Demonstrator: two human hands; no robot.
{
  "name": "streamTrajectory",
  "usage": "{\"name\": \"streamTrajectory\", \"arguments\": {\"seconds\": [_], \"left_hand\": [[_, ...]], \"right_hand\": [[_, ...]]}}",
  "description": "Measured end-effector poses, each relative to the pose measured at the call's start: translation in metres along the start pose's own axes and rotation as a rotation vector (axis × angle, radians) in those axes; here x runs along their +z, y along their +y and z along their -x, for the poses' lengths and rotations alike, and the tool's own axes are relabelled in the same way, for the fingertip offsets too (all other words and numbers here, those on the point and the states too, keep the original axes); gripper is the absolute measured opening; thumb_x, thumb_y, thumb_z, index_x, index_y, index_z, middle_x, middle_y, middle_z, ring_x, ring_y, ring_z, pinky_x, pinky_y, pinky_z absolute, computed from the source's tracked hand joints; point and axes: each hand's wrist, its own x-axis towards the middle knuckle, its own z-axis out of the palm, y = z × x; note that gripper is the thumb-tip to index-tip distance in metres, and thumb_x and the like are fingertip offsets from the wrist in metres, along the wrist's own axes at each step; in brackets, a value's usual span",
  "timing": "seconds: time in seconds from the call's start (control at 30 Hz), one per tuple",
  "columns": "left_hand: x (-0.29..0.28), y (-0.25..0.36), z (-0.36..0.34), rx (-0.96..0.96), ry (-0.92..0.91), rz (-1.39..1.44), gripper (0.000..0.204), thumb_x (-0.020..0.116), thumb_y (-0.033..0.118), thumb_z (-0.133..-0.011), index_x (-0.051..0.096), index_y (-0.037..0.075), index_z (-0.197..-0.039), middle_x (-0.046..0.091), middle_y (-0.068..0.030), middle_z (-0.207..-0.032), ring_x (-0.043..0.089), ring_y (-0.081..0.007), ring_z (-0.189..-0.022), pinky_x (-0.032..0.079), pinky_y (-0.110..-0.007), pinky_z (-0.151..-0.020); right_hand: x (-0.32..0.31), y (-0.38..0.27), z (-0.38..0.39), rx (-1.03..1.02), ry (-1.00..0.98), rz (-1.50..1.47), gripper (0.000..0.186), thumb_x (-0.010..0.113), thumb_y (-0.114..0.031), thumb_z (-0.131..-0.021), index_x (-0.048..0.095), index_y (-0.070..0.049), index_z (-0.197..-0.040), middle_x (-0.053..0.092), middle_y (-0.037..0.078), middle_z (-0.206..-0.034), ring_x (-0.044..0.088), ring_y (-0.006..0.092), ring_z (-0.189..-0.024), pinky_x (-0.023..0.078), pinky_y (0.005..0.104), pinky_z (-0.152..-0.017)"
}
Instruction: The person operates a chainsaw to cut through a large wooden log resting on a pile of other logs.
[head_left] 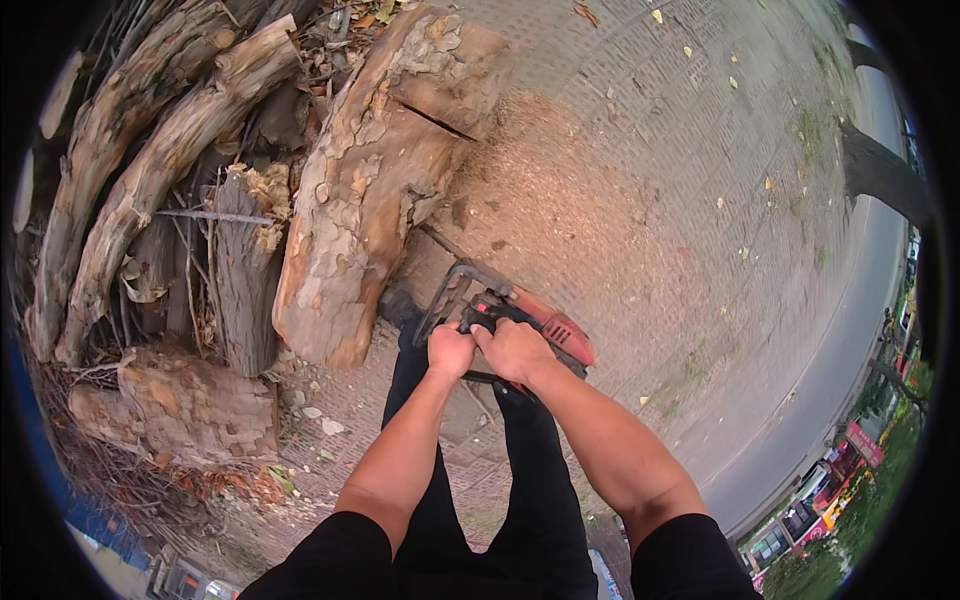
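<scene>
My left hand (450, 350) and right hand (512, 350) both grip a red-and-black chainsaw (566, 338), close together over its dark handles and body. The saw's bar (442, 240) points up and left toward a thick bark-covered log (340, 250) lying just ahead of me; whether its tip touches the wood I cannot tell. A dark cut (434, 119) crosses the upper part of that log. Pale sawdust (545, 190) covers the paving to its right.
A pile of branches and logs (160, 190) fills the left side, with another short log (180, 415) lower down. My legs are below the saw. Brick paving (720, 280) extends right to a grey road (810, 390), with tree trunks (885, 180) and greenery at the rim.
</scene>
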Motion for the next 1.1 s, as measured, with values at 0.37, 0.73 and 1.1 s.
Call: {"name": "streamTrajectory", "arguments": {"seconds": [0.37, 0.73, 1.1], "left_hand": [[0.017, -0.015, -0.013, 0.034, 0.057, 0.014, 0.027, 0.074, 0.027, -0.080, 0.074, 0.000, -0.084, 0.072, -0.0204, -0.074, 0.071, -0.0313, -0.072, 0.054, -0.042, -0.070], [0.017, -0.015, -0.014, 0.067, 0.012, 0.234, 0.007, 0.067, 0.007, -0.084, 0.069, 0.001, -0.080, 0.063, -0.0008, -0.069, 0.052, -0.0097, -0.063, 0.042, -0.032, -0.056], [0.018, -0.001, -0.019, 0.004, 0.008, 0.460, 0.012, 0.060, 0.000, -0.088, 0.065, 0.005, -0.078, 0.059, 0.0011, -0.069, 0.049, -0.0079, -0.063, 0.036, -0.030, -0.054]], "right_hand": [[-0.011, 0.005, -0.003, 0.005, -0.022, 0.022, 0.068, 0.044, -0.054, -0.106, 0.062, 0.005, -0.131, 0.066, 0.032, -0.130, 0.064, 0.0454, -0.124, 0.050, 0.0524, -0.107], [-0.014, 0.010, -0.001, -0.060, -0.026, -0.001, 0.066, 0.043, -0.051, -0.107, 0.062, 0.008, -0.130, 0.067, 0.032, -0.128, 0.064, 0.0442, -0.124, 0.050, 0.0507, -0.107], [-0.014, 0.012, -0.017, -0.132, -0.023, 0.005, 0.058, 0.046, -0.046, -0.107, 0.069, 0.004, -0.126, 0.069, 0.025, -0.130, 0.067, 0.0410, -0.122, 0.053, 0.0489, -0.105]]}}
